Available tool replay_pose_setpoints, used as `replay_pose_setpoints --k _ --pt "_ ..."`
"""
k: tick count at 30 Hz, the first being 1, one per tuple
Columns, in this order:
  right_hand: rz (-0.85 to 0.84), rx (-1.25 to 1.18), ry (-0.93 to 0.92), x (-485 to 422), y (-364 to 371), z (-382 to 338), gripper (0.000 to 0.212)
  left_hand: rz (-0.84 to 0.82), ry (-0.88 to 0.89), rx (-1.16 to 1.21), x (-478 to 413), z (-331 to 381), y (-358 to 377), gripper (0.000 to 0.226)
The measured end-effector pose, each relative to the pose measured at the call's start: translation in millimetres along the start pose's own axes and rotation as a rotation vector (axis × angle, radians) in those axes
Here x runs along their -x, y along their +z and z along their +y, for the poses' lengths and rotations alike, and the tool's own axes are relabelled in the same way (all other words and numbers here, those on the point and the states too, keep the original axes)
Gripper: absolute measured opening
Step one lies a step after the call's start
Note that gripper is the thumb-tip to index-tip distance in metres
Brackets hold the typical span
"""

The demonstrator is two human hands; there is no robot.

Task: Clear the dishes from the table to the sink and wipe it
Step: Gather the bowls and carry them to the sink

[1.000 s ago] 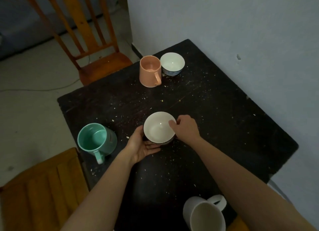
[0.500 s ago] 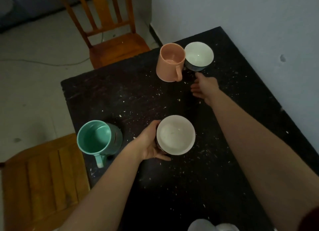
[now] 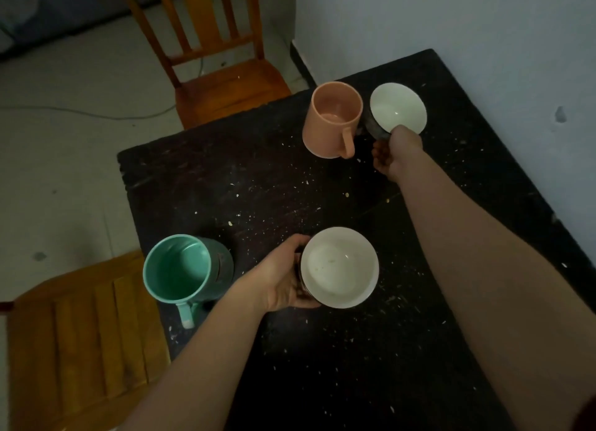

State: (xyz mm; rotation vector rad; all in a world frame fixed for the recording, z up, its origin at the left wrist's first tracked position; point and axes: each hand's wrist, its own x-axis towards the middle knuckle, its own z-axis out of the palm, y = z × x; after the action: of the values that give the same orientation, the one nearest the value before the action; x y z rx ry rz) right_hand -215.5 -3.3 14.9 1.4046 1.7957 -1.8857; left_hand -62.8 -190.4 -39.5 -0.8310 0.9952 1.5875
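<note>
Your left hand (image 3: 283,282) grips near bowl (image 3: 342,267) on table (image 3: 258,188); right hand (image 3: 395,151) fingers clasp far bowl (image 3: 398,109), beside pink mug (image 3: 333,121).

A wooden slat-back chair (image 3: 222,76) stands at twelve o'clock on the pale floor (image 3: 64,134), a thin cable (image 3: 96,114) trailing across the floor beside it. Another wooden chair (image 3: 80,330) sits at eight o'clock. At two o'clock, the grey-white wall (image 3: 467,43) carries a small dark mark (image 3: 560,114).
</note>
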Motion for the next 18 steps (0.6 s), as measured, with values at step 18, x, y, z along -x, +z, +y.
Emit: replay_pose_setpoints --k 18 --pt "-0.315 0.760 -0.271 138 -110 83 0.033 0.108 0.134 0.028 20 -16 20 0.045"
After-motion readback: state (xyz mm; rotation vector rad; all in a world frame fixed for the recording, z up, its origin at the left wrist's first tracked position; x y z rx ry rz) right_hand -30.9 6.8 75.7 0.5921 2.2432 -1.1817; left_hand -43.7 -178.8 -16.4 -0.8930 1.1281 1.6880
